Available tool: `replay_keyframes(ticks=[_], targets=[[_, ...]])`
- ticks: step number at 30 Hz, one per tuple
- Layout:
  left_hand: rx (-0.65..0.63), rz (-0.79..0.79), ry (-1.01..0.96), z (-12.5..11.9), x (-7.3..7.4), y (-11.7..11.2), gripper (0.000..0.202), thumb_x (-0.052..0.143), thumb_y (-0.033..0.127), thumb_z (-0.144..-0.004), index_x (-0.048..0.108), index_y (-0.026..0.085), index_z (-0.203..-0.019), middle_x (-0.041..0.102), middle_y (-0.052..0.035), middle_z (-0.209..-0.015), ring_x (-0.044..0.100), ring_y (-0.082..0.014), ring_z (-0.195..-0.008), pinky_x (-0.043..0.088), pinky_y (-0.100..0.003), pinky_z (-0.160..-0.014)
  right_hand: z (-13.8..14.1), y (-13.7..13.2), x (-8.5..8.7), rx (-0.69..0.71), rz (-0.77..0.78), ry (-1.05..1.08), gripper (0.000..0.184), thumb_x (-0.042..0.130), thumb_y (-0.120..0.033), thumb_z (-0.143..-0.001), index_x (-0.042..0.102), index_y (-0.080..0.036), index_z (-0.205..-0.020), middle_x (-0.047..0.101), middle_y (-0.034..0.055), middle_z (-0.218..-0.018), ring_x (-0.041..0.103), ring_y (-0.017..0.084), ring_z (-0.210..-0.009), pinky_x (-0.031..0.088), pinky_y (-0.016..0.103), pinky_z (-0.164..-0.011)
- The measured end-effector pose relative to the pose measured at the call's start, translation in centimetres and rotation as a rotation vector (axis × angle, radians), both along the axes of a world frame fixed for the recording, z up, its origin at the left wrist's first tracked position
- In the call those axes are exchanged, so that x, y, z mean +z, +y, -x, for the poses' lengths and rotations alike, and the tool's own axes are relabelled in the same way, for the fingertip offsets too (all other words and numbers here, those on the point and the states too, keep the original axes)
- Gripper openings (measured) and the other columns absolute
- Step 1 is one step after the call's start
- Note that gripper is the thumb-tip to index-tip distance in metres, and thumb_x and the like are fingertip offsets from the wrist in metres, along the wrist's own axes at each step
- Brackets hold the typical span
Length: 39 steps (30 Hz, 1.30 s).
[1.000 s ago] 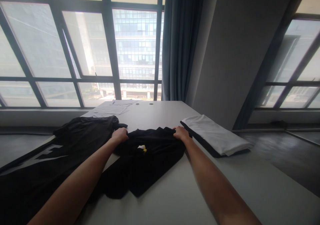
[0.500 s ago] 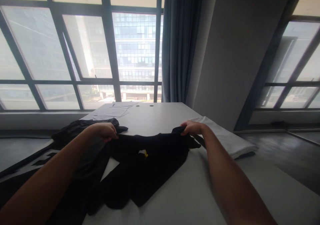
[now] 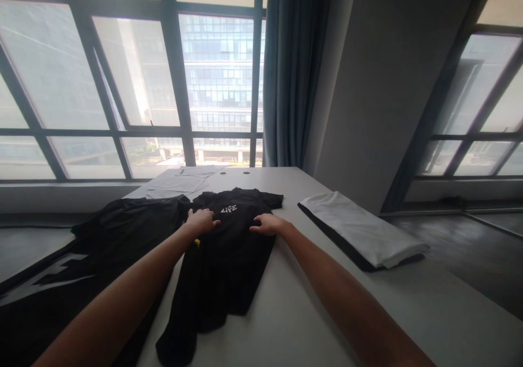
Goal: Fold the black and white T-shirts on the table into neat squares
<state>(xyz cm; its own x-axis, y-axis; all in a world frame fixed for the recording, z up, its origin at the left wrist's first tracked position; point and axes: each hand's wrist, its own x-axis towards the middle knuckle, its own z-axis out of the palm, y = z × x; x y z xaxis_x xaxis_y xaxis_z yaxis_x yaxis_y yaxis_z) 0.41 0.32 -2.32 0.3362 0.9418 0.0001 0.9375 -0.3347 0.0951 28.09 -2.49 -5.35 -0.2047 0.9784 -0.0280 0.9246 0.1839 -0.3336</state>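
A black T-shirt (image 3: 231, 258) with small white lettering near its collar lies spread on the white table (image 3: 318, 312). Its lower part is uneven, with a dark fold trailing toward me and a small yellow spot at its left side. On the shirt's upper left rests my left hand (image 3: 203, 221), fingers stretched out over the cloth. My right hand (image 3: 268, 224) lies at the shirt's right edge, fingers extended and thumb apart. Neither hand visibly grips the cloth. Left of the shirt is a larger black garment (image 3: 134, 231) with a pale print, partly hidden by my left arm.
Folded white cloth (image 3: 363, 228) lies on dark cloth at the table's right edge. Paper sheets (image 3: 180, 182) are at the far left of the table. Windows and a blue-grey curtain (image 3: 292, 73) stand behind it.
The T-shirt, held up by both hands before, now lies flat with its lettering showing. Both hands have let go and come closer together.
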Motion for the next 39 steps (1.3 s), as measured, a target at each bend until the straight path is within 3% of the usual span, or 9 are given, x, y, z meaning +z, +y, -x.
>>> replay_keyframes(ticks=[3, 7, 14, 20, 23, 26, 30, 33, 39], targets=[[-0.028, 0.098, 0.001, 0.6, -1.9, -0.5, 0.055, 0.065, 0.067, -0.075, 0.07, 0.034, -0.118, 0.058, -0.0134, -0.141, 0.046, -0.0428, -0.134, 0.016, -0.071, -0.111, 1.2, -1.0, -1.4, -0.031, 0.106, -0.083, 0.082, 0.079, -0.065, -0.066, 0.061, -0.03, -0.137, 0.044, 0.0104, -0.153, 0.042, 0.039, -0.139, 0.04, 0.048, -0.11], [0.03, 0.16, 0.061, 2.0, -3.0, -0.7, 0.076, 0.061, 0.07, -0.075, 0.056, 0.031, -0.139, 0.04, -0.0128, -0.157, 0.034, -0.0451, -0.142, 0.017, -0.073, -0.111, -0.8, -1.5, -0.7, -0.057, 0.258, -0.132, 0.11, 0.08, -0.069, -0.061, 0.038, -0.028, -0.154, 0.016, 0.0096, -0.165, 0.018, 0.041, -0.149, 0.024, 0.053, -0.119], [0.061, 0.114, 0.02, 4.5, -3.5, -1.1, 0.067, 0.053, 0.036, -0.085, 0.042, 0.023, -0.15, 0.032, -0.0127, -0.161, 0.035, -0.0326, -0.145, 0.031, -0.053, -0.115, -5.8, -1.8, 0.8, -0.081, 0.345, -0.067, 0.119, 0.089, -0.055, -0.053, 0.036, -0.023, -0.155, 0.013, 0.0125, -0.165, 0.03, 0.035, -0.146, 0.03, 0.039, -0.118], [0.133, -0.09, 0.019, 6.4, -3.0, -4.4, 0.071, 0.054, 0.011, -0.075, 0.05, 0.024, -0.145, 0.04, -0.0121, -0.156, 0.045, -0.0335, -0.137, 0.037, -0.055, -0.11, -6.7, -4.3, 0.9, -0.119, 0.308, 0.016, 0.092, 0.081, -0.016, -0.057, 0.054, -0.023, -0.144, 0.049, 0.0133, -0.15, 0.055, 0.034, -0.128, 0.051, 0.035, -0.099], [0.014, -0.24, -0.021, 5.2, -2.8, -7.2, 0.055, 0.054, 0.012, -0.08, 0.061, 0.02, -0.134, 0.052, -0.012, -0.147, 0.051, -0.0322, -0.13, 0.039, -0.049, -0.109, -5.0, -6.3, 0.8, -0.046, 0.14, 0.059, 0.071, 0.07, -0.005, -0.06, 0.069, -0.027, -0.127, 0.064, 0.0068, -0.134, 0.061, 0.03, -0.121, 0.05, 0.033, -0.099], [-0.284, -0.162, -0.175, 3.2, -3.0, -10.4, 0.032, 0.053, 0.031, -0.092, 0.072, 0.022, -0.116, 0.067, -0.0086, -0.126, 0.061, -0.0275, -0.117, 0.045, -0.039, -0.103, -2.6, -8.7, 0.5, 0.109, -0.006, 0.166, 0.045, 0.064, -0.01, -0.073, 0.076, -0.025, -0.114, 0.071, 0.0035, -0.121, 0.064, 0.025, -0.113, 0.048, 0.03, -0.1], [-0.56, -0.01, -0.353, 2.1, -3.4, -14.3, 0.04, 0.053, 0.052, -0.094, 0.074, 0.023, -0.111, 0.07, -0.0075, -0.114, 0.064, -0.0241, -0.107, 0.048, -0.034, -0.097, -0.8, -11.5, 0.0, 0.199, -0.045, 0.294, 0.036, 0.066, -0.033, -0.084, 0.073, -0.021, -0.118, 0.073, 0.0056, -0.112, 0.067, 0.022, -0.101, 0.051, 0.03, -0.092], [-0.585, 0.045, -0.379, 2.9, -3.4, -15.8, 0.05, 0.066, 0.057, -0.084, 0.071, 0.022, -0.119, 0.068, -0.0095, -0.116, 0.063, -0.0262, -0.109, 0.048, -0.035, -0.097, -1.1, -12.8, -0.2, 0.176, -0.091, 0.244, 0.051, 0.075, -0.032, -0.075, 0.069, -0.02, -0.124, 0.072, 0.0068, -0.106, 0.067, 0.02, -0.09, 0.051, 0.029, -0.083], [-0.545, 0.052, -0.384, 6.0, -3.3, -16.5, 0.045, 0.074, 0.041, -0.077, 0.071, 0.021, -0.118, 0.067, -0.009, -0.11, 0.064, -0.0248, -0.1, 0.05, -0.034, -0.091, -3.6, -13.8, 0.1, 0.116, -0.064, 0.23, 0.024, 0.066, -0.017, -0.068, 0.076, -0.016, -0.09, 0.069, 0.0019, -0.081, 0.061, 0.017, -0.077, 0.046, 0.026, -0.072]])
